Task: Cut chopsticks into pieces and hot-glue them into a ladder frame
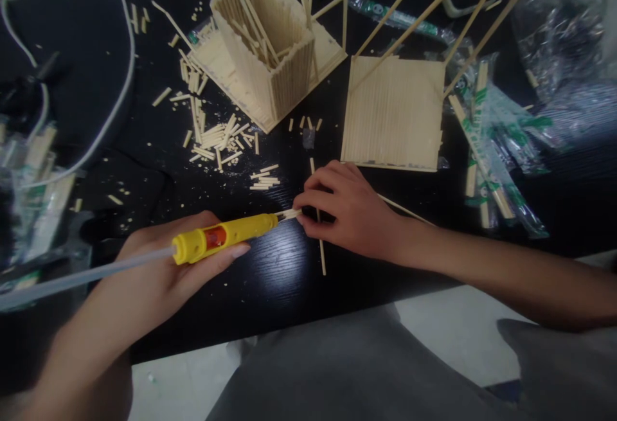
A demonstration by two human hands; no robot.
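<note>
My left hand [164,267] is closed round a yellow glue gun [222,236] with a clear glue stick [72,278] sticking out of its back. The gun's tip points right and meets the fingertips of my right hand [344,206]. That hand is curled, pinching a short pale wooden stick [290,214] at the tip. It rests over a thin upright stick [319,241] lying on the black table [270,279]. Another long stick [402,209] runs out from under that hand to the right.
An open box of glued sticks [263,48] stands on a stick base at the back. A flat square stick panel [393,112] lies to its right. Cut stick pieces [216,135] litter the middle. Wrapped chopsticks [491,151] lie right; a white cable [118,87] curves left.
</note>
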